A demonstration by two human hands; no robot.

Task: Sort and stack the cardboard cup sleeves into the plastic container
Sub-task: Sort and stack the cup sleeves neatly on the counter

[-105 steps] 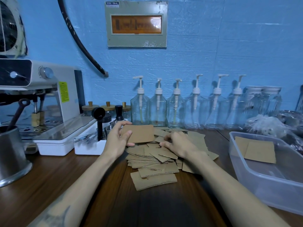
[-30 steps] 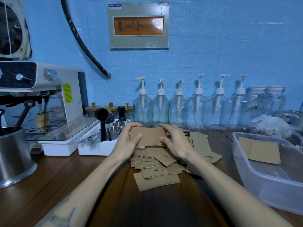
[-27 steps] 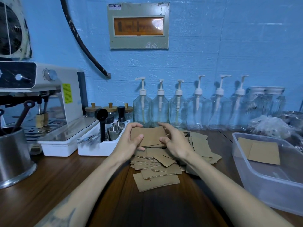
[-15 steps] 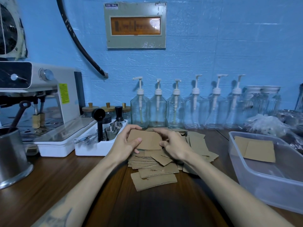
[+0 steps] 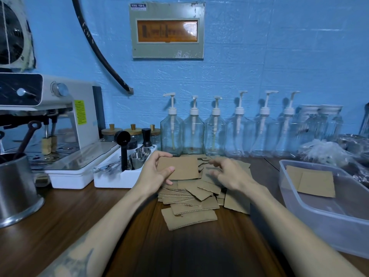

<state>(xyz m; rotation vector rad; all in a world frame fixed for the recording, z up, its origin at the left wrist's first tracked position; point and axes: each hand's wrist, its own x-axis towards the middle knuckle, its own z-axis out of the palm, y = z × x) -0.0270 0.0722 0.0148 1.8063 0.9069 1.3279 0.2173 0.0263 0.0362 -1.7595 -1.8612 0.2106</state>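
The left hand (image 5: pixel 154 172) grips a small stack of sleeves (image 5: pixel 179 168) just above the loose pile of sleeves (image 5: pixel 191 198) on the wooden counter (image 5: pixel 60 216), thumb across its face and fingers curled over the far edge. The right hand (image 5: pixel 229 174) hovers over the pile's right side, fingers spread and loosely bent, holding nothing. Right of the pile, the plastic container (image 5: pixel 311 214) holds flat sleeves (image 5: pixel 311 182) at its far end.
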